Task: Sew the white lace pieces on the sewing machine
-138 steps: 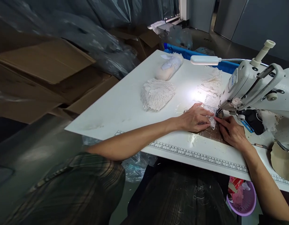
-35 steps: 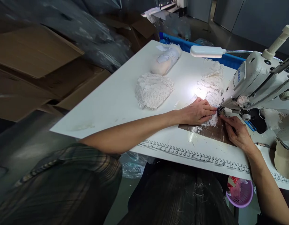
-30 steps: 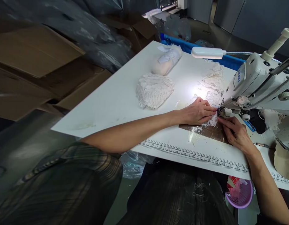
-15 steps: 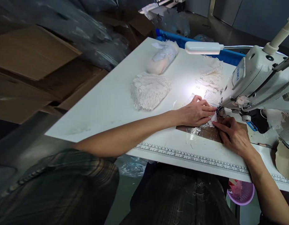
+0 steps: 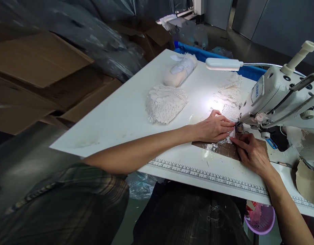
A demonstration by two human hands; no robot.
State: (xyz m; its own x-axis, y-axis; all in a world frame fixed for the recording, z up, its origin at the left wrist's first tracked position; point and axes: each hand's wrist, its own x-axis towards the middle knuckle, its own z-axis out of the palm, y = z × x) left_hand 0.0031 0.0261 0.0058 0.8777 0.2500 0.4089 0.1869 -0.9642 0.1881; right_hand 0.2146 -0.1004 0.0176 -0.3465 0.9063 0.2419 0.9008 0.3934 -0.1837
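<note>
My left hand [image 5: 215, 127] lies flat with its fingers stretched over a small white lace piece [image 5: 227, 139], fingertips close to the sewing machine's presser foot [image 5: 238, 126]. On the other side, my right hand [image 5: 252, 153] touches the lace's near edge with an outstretched fingertip. Its thumb is apart from that finger and the other fingers are bent. Much of the lace is hidden under my left hand. The white sewing machine [image 5: 264, 92] stands over the work, and a brown plate [image 5: 227, 150] lies beneath both hands.
A lace stack [image 5: 167, 103] and a tied cream bundle [image 5: 181, 70] sit to the left. More lace pieces [image 5: 229, 89] lie behind my hands under a lamp [image 5: 223, 64]. A printed ruler [image 5: 208, 178] runs along the table edge. Cardboard boxes [image 5: 39, 61] stand left; a purple basket [image 5: 264, 221] is below.
The view has shifted slightly, so the table and machine appear a little lower. Both hands keep nearly the same places on the lace beside the presser foot.
</note>
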